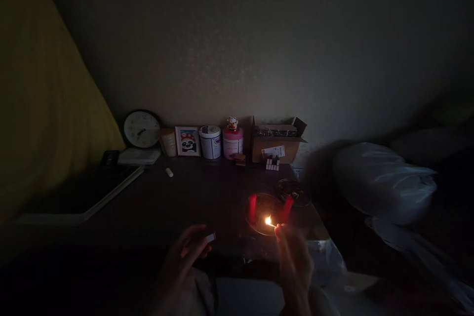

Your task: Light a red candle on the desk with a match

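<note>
Between the thumb and fingers of my right hand (294,256) is a burning match (271,224), its flame pointing left over the near part of a round plate (262,232). Two red candles stand on or at that plate: the left candle (252,208) looks upright, the right candle (287,208) leans a little. I see no flame on either wick. My left hand (188,247), lower and to the left above the table edge, pinches a small matchbox (211,238), of which only a pale end shows.
Behind the plate lies a dark round dish (294,192) with bits in it. Along the wall stand a clock (141,129), a framed panda picture (188,141), a white tin (210,142), a pink tin (233,144) and an open cardboard box (276,148). A plastic bag (381,182) bulges at the right.
</note>
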A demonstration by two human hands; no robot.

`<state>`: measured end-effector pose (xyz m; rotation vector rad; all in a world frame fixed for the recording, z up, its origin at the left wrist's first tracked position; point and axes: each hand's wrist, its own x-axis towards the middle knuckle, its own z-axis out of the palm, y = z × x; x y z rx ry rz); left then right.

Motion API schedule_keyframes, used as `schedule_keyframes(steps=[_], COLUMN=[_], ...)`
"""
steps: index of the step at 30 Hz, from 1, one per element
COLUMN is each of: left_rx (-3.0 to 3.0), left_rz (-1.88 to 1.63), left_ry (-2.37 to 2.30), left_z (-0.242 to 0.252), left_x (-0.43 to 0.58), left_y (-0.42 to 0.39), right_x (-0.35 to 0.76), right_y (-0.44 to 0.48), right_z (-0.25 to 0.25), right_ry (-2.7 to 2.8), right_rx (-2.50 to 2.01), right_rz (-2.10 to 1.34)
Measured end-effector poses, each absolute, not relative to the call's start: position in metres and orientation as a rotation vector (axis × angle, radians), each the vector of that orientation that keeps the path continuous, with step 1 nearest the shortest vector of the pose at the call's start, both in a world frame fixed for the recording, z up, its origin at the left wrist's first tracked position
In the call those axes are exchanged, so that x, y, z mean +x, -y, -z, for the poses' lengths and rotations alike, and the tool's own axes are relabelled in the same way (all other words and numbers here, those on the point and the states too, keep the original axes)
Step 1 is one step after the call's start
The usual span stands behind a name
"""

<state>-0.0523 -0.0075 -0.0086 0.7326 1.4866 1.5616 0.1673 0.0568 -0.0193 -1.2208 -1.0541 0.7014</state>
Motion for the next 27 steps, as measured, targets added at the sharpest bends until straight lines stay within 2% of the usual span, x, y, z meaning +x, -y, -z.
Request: schedule_keyframes(steps=[9,27], left_rx=[0.720,0.739], left_rz=[-1.569,-1.571], left_ry=[-1.442,-1.431], left_z=[0.005,0.008], left_x=[-0.050,-0.051], left_y=[0.009,0.009], right_x=[0.175,0.166], right_y=[-0.071,-0.077], right_z=[0.035,0.018], right_ry=[1.138,1.092], right_rx=[-1.117,-1.059], right_rz=[-0.692,-0.793])
